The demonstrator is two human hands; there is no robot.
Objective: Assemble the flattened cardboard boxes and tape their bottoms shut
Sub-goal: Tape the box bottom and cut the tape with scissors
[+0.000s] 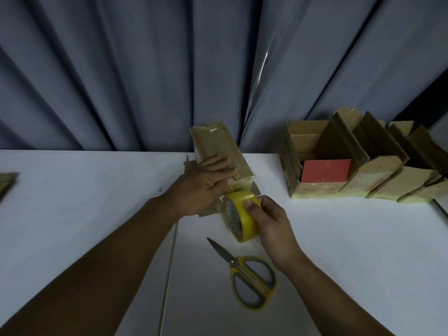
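Observation:
A small cardboard box stands bottom-up on the white table, with clear tape shining along its top face. My left hand lies flat on the near part of that face, fingers straight, pressing the tape down. My right hand grips a yellow tape roll held right against the box's near edge. A short strip of tape runs from the roll up onto the box.
Yellow-handled scissors lie on the table just in front of the roll. Several assembled boxes stand in a row at the right, one holding a red block. Flat cardboard pokes in at the left edge. A grey curtain hangs behind.

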